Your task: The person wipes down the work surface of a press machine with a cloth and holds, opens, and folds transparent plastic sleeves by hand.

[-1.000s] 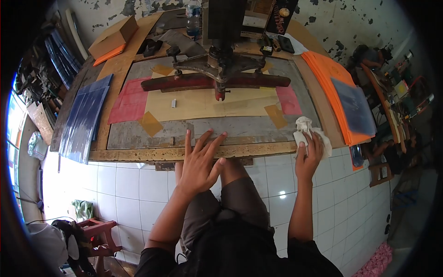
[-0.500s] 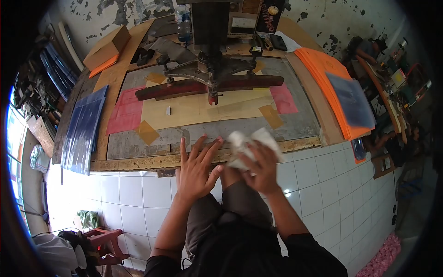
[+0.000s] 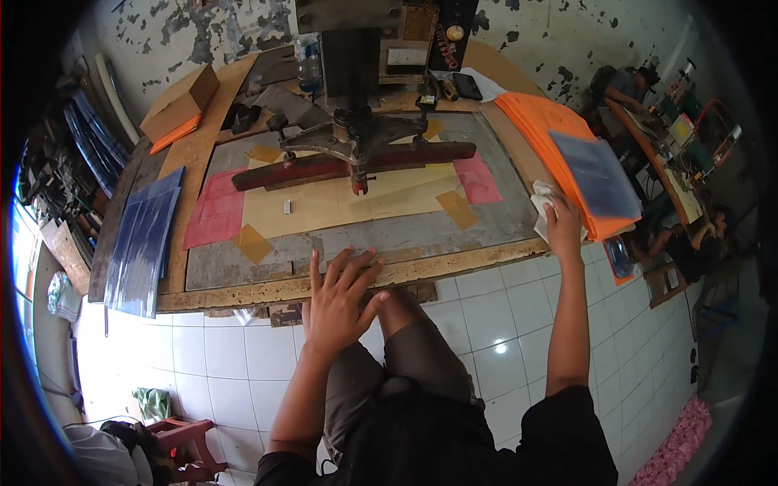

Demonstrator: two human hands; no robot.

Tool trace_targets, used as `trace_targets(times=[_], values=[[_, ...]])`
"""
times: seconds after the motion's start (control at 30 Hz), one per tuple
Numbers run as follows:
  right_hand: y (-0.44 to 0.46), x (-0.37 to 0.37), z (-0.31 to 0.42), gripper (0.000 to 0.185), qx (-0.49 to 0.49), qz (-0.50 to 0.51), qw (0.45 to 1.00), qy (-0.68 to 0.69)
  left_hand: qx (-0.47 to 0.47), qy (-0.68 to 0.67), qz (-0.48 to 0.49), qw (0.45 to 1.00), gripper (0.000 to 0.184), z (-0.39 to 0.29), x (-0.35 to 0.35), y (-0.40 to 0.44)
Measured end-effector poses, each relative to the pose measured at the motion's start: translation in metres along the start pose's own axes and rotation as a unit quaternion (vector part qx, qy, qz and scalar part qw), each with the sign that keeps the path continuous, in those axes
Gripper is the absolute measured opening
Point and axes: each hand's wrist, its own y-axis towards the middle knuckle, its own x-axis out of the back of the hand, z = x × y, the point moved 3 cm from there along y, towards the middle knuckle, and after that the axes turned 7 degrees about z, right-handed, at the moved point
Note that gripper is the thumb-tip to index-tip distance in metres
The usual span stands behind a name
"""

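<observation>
My left hand [image 3: 340,296] lies with spread fingers over the worn front edge of the work table [image 3: 454,265], holding nothing. Over at the table's right front corner, my right hand [image 3: 565,227] grips a crumpled white cloth [image 3: 541,201]. Close beside that hand is a stack of orange sheets [image 3: 535,121], with clear plastic sheets [image 3: 596,174] on top. In front of me, a press with a long red-edged bar [image 3: 429,154] stands over a yellowish sheet [image 3: 332,212]. Pink pieces [image 3: 478,180] and brown tape [image 3: 253,245] flank that sheet.
Clear plastic sheets [image 3: 146,243] hang over the left table edge. A cardboard box [image 3: 180,101], a water bottle [image 3: 308,65] and a phone [image 3: 467,86] are farther back. Another person [image 3: 636,85] sits at a bench on the right. A red stool [image 3: 190,445] stands lower left.
My right hand has carried the white cloth from near the table's front middle rightward to the corner by the orange stack. My left hand stays at the front edge. The view has shifted slightly.
</observation>
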Motion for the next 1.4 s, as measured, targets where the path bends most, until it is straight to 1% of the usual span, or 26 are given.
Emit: trace_targets(times=[0.03,0.07,0.13,0.2,0.27,0.37,0.4,0.47,0.5,0.6,0.7,0.8,0.9,1.0,1.03,1.1,1.13,1.2,1.23,1.33,1.4], values=[[0.008,0.004,0.011,0.036,0.005,-0.031,0.998,-0.053,-0.003,-0.002,-0.001,1.000,0.048,0.002,0.000,-0.001],[0.014,0.006,0.026,0.038,0.059,-0.038,0.997,-0.035,-0.005,-0.003,-0.004,1.000,0.047,0.003,0.001,-0.002],[0.021,0.020,0.087,0.041,0.168,-0.048,0.985,0.001,-0.006,-0.044,-0.011,0.999,0.037,0.004,0.005,-0.005],[0.027,-0.009,0.113,0.045,0.242,0.099,0.960,0.105,-0.011,-0.062,-0.016,0.998,0.028,0.006,0.011,-0.005],[0.034,-0.027,0.139,0.045,0.244,0.140,0.948,0.151,-0.018,-0.054,-0.020,0.998,0.020,0.011,0.023,-0.005],[0.040,-0.041,0.161,0.046,0.240,0.217,0.927,0.189,0.008,-0.044,0.017,0.999,0.015,0.032,0.039,0.005],[0.042,-0.039,0.170,0.046,0.239,0.243,0.920,0.194,0.006,-0.028,-0.001,1.000,0.016,0.036,0.045,0.010],[0.046,-0.028,0.179,0.046,0.231,0.259,0.925,0.151,-0.002,0.004,-0.037,0.999,0.018,0.045,0.055,0.023],[0.048,-0.024,0.183,0.047,0.226,0.266,0.928,0.129,-0.011,0.015,-0.045,0.999,0.025,0.051,0.057,0.032],[0.055,-0.028,0.184,0.036,0.234,0.282,0.921,0.130,-0.025,0.019,-0.033,0.999,0.039,0.064,0.044,0.057],[0.065,-0.026,0.187,0.027,0.194,0.400,0.844,0.302,-0.036,-0.010,0.009,0.999,0.051,0.060,0.034,0.075],[0.059,-0.002,0.197,0.025,0.228,0.391,0.791,0.413,-0.044,-0.080,0.025,0.996,0.051,0.047,0.039,0.087],[0.058,0.053,0.220,0.027,0.238,0.371,0.750,0.493,0.019,-0.273,0.111,0.955,0.046,0.037,0.067,0.102],[0.070,0.111,0.241,0.043,0.246,0.310,0.713,0.579,-0.031,-0.252,0.094,0.963,0.040,0.035,0.125,0.122],[0.076,0.125,0.246,0.048,0.258,0.273,0.720,0.584,-0.037,-0.270,0.059,0.960,0.037,0.029,0.147,0.129],[0.090,0.150,0.256,0.058,0.285,0.196,0.729,0.591,0.008,-0.248,0.053,0.967,0.040,0.015,0.201,0.140],[0.097,0.162,0.261,0.059,0.291,0.166,0.723,0.604,0.030,-0.237,0.051,0.970,0.041,0.013,0.222,0.144],[0.110,0.181,0.270,0.060,0.300,0.106,0.709,0.630,0.008,-0.203,0.035,0.978,0.043,0.022,0.257,0.154],[0.117,0.187,0.274,0.060,0.311,0.056,0.694,0.647,-0.003,-0.187,0.028,0.982,0.044,0.029,0.270,0.157],[0.125,0.206,0.278,0.060,0.308,-0.007,0.687,0.658,-0.055,-0.291,-0.072,0.952,0.045,0.052,0.296,0.157],[0.129,0.208,0.283,0.060,0.305,-0.049,0.688,0.656,-0.078,-0.330,-0.178,0.924,0.050,0.058,0.305,0.156]])
